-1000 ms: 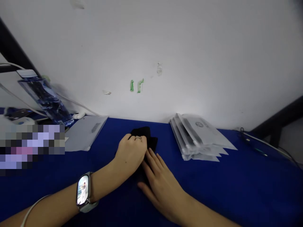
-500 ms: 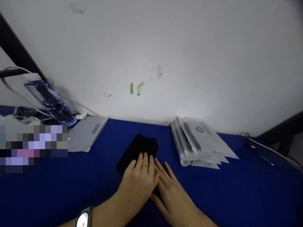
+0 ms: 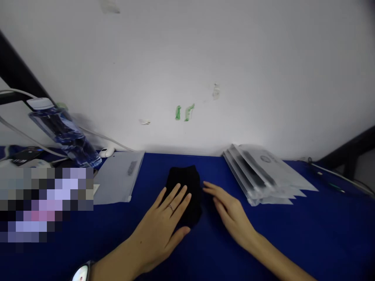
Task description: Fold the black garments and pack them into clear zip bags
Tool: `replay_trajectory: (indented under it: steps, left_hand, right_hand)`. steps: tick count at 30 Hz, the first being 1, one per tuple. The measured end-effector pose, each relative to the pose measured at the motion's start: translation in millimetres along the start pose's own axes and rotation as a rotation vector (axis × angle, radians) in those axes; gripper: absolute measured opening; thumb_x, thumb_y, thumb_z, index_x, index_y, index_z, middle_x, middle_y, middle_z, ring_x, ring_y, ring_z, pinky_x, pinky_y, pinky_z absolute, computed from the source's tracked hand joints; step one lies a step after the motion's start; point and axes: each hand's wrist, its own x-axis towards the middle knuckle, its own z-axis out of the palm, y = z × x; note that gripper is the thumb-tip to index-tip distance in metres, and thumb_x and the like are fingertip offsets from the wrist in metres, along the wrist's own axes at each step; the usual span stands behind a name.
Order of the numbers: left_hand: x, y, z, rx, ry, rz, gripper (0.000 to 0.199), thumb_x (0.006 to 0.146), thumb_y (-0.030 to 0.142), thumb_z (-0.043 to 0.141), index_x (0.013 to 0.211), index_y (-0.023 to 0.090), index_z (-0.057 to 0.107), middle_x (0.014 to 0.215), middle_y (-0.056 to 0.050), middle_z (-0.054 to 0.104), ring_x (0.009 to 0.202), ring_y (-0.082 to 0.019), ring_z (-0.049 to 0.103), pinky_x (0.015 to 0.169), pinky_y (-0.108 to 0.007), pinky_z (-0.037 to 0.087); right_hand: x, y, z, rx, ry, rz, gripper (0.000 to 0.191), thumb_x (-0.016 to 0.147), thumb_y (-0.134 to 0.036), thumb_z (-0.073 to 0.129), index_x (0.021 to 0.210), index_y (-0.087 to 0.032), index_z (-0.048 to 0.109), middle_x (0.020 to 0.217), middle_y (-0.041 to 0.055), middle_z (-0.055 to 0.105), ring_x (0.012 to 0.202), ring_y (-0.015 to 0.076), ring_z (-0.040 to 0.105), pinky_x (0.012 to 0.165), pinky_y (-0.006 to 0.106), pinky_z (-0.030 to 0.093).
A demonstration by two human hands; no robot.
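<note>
the left hand (image 3: 158,230) lies open with fingers spread, pressed flat on a folded black cloth (image 3: 187,181), which sits on the blue tabletop (image 3: 322,242) between both hands. the right hand (image 3: 234,218) is open too, pinching nothing, just beside the cloth's right edge. a stack of clear zip bags (image 3: 263,175) lies further right, a flat plastic sleeve (image 3: 117,179) to the left.
</note>
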Motion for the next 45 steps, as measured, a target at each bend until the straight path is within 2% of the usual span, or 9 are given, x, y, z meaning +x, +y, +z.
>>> replay_trajectory:
  steps: [3,6,10,16,22,27,35,39,45]
  left_hand:
    - [-7,-4,5.0,-0.008,0.016,0.05,0.066,0.095,0.044,0.04,0.149,0.015,0.015,0.154,-0.01,0.021,0.143,-0.028,0.014,0.113,-0.05,0.027]
    - [-13,-4,3.6,0.001,0.066,0.076,0.064,0.095,0.043,0.041,0.147,0.011,0.023,0.152,-0.013,0.027,0.142,-0.028,0.019,0.112,-0.047,0.031]
    - [-20,-17,-2.9,0.052,0.207,0.073,0.046,0.094,0.024,0.041,0.137,0.009,0.041,0.144,-0.013,0.044,0.138,-0.024,0.031,0.11,-0.042,0.036]
    - [-24,-64,-0.4,0.189,0.356,-0.302,0.039,0.091,0.021,0.04,0.126,0.011,0.054,0.136,-0.013,0.053,0.132,-0.031,0.04,0.101,-0.049,0.044]
    - [-24,-89,-10.0,0.28,0.246,-0.638,0.036,0.093,0.025,0.037,0.119,0.01,0.054,0.133,-0.018,0.053,0.128,-0.033,0.044,0.091,-0.044,0.049]
    - [-21,-93,-24.1,0.226,0.021,-0.845,0.027,0.092,0.029,0.037,0.101,0.014,0.057,0.1,-0.014,0.065,0.091,-0.032,0.064,0.069,-0.04,0.051]
    - [-14,-89,-15.3,0.196,-0.018,-0.739,0.021,0.092,0.028,0.04,0.09,0.016,0.056,0.084,-0.01,0.064,0.081,-0.026,0.062,0.066,-0.033,0.046]
    - [-14,-77,-5.7,0.132,0.044,-0.607,0.018,0.09,0.024,0.042,0.092,0.017,0.058,0.081,-0.007,0.064,0.078,-0.022,0.062,0.069,-0.032,0.048]
    - [0,-56,5.1,0.05,0.131,-0.347,0.017,0.086,0.013,0.041,0.087,0.017,0.058,0.085,-0.008,0.064,0.085,-0.022,0.061,0.074,-0.034,0.051]
  right_hand:
    - [14,-23,14,-0.051,0.132,-0.02,0.047,0.097,-0.027,0.034,0.145,-0.025,0.032,0.153,0.0052,0.029,0.14,0.0221,0.025,0.113,0.049,0.028]
    - [26,-44,27,-0.165,-0.027,-0.128,0.059,0.097,-0.032,0.038,0.15,-0.024,0.013,0.157,0.0051,0.014,0.143,0.0241,0.01,0.115,0.051,0.019]
    - [31,-43,36,-0.241,-0.204,-0.168,0.067,0.096,-0.041,0.041,0.151,-0.02,0.008,0.156,0.0074,0.012,0.143,0.0237,0.008,0.115,0.048,0.021]
    - [30,-38,17,-0.359,-0.338,-0.2,0.079,0.086,-0.042,0.055,0.15,-0.016,0.015,0.156,0.0103,0.012,0.143,0.027,0.008,0.116,0.048,0.018]
    - [33,-45,23,-0.354,-0.339,-0.2,0.113,0.066,-0.066,0.067,0.151,-0.016,0.011,0.156,0.0142,0.001,0.142,0.0339,0.0,0.115,0.052,0.015]
    - [41,-27,35,-0.288,-0.333,-0.19,0.11,0.069,-0.072,0.059,0.151,-0.018,0.008,0.157,0.0134,0.004,0.143,0.0324,-0.001,0.115,0.054,0.013]
    - [51,-13,41,-0.296,-0.206,-0.161,0.1,0.077,-0.068,0.055,0.151,-0.015,0.013,0.155,0.0143,0.015,0.143,0.0292,0.008,0.116,0.051,0.016]
    - [58,-7,41,-0.292,-0.186,-0.17,0.091,0.082,-0.06,0.054,0.15,-0.015,0.014,0.154,0.0145,0.02,0.143,0.0272,0.01,0.115,0.051,0.018]
    - [73,-1,35,-0.284,-0.2,-0.128,0.112,0.067,-0.072,0.061,0.149,-0.009,0.017,0.153,0.0199,0.02,0.143,0.0298,0.012,0.115,0.051,0.019]
